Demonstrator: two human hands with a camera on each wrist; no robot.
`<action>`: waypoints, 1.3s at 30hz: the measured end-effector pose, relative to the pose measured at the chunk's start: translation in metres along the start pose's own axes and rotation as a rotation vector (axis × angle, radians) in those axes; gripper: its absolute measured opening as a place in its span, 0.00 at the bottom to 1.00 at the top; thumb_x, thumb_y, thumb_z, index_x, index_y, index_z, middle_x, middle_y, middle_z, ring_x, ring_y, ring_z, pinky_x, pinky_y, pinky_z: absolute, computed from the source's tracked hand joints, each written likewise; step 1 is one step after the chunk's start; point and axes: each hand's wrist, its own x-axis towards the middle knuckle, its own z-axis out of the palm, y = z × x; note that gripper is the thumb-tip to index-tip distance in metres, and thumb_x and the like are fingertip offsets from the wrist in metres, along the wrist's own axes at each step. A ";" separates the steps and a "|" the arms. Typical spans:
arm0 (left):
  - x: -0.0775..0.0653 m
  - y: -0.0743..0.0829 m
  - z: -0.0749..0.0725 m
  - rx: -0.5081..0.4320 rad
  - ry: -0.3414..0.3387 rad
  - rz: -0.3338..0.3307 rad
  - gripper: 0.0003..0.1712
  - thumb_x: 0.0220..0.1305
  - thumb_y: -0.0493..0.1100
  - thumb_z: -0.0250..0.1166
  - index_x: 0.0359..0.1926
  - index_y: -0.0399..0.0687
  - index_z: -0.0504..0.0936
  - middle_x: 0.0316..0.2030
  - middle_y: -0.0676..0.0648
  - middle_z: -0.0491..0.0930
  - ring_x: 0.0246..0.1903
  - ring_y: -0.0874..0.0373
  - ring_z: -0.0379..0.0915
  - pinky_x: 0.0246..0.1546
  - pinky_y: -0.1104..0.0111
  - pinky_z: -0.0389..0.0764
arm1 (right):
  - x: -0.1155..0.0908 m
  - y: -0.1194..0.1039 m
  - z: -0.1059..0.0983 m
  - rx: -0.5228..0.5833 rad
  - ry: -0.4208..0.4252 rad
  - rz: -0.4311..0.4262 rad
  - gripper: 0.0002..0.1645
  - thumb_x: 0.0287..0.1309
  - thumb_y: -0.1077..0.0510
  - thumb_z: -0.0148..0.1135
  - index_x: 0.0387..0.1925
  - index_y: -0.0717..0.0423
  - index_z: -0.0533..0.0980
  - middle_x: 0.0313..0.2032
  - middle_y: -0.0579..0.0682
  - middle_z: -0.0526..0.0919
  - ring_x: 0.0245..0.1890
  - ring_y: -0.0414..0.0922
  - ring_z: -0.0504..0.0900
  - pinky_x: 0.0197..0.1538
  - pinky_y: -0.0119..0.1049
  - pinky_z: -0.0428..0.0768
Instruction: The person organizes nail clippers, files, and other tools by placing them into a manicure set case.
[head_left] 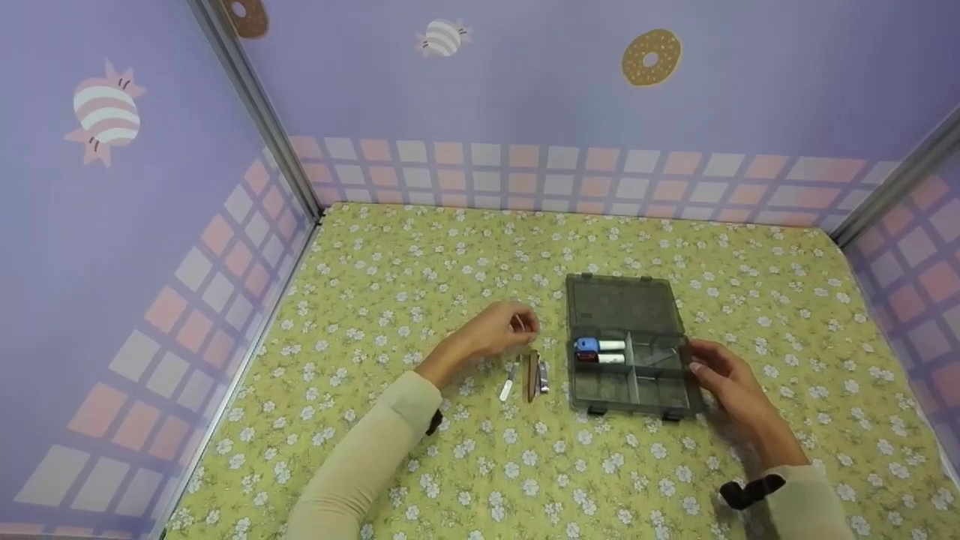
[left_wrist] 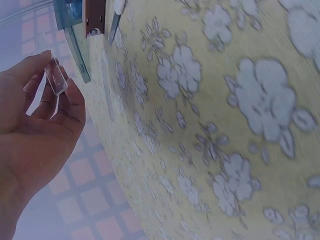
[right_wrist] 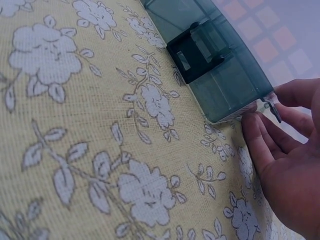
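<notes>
In the left wrist view, my left hand (left_wrist: 47, 117) pinches a small clear rectangular piece (left_wrist: 56, 77) between thumb and fingers. From the head view, this hand (head_left: 499, 328) is above several small items on the cloth: a white-handled tool (head_left: 507, 388), a narrow brown item (head_left: 533, 375) and a shiny silver one (head_left: 544, 377). To their right lies a dark see-through compartment box (head_left: 631, 409), its lid (head_left: 622, 304) folded back. My right hand (head_left: 731, 382) holds the box's right edge, thumb at the rim and fingertips (right_wrist: 251, 120) low against its side.
Two small bottles, one blue-capped (head_left: 600, 345) and one dark red-capped (head_left: 600, 358), lie in the box's upper left compartment. A thin translucent piece (head_left: 660, 355) is in the upper right one. Flowered cloth (head_left: 450, 255) covers the table, with patterned walls (head_left: 510, 90) behind and at the sides.
</notes>
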 end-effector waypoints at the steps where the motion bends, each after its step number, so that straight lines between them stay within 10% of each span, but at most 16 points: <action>1: 0.002 0.002 0.001 0.002 -0.004 0.005 0.09 0.77 0.43 0.66 0.50 0.43 0.86 0.41 0.51 0.83 0.42 0.54 0.80 0.39 0.65 0.81 | 0.000 0.000 0.000 0.003 0.004 0.003 0.34 0.82 0.52 0.56 0.77 0.66 0.63 0.72 0.67 0.68 0.62 0.36 0.76 0.58 0.28 0.80; 29: 0.061 0.056 0.059 -0.052 0.032 0.115 0.08 0.76 0.41 0.68 0.50 0.42 0.87 0.39 0.57 0.82 0.37 0.64 0.78 0.40 0.74 0.80 | -0.002 -0.001 0.001 -0.004 -0.006 0.003 0.34 0.82 0.52 0.55 0.78 0.67 0.61 0.72 0.69 0.66 0.62 0.37 0.77 0.59 0.28 0.80; 39: 0.089 0.081 0.091 0.060 0.064 0.214 0.06 0.78 0.42 0.65 0.48 0.46 0.86 0.41 0.56 0.80 0.38 0.70 0.75 0.41 0.82 0.76 | 0.000 -0.003 0.002 -0.007 0.000 0.009 0.34 0.82 0.53 0.55 0.78 0.66 0.61 0.72 0.69 0.67 0.62 0.40 0.77 0.58 0.30 0.81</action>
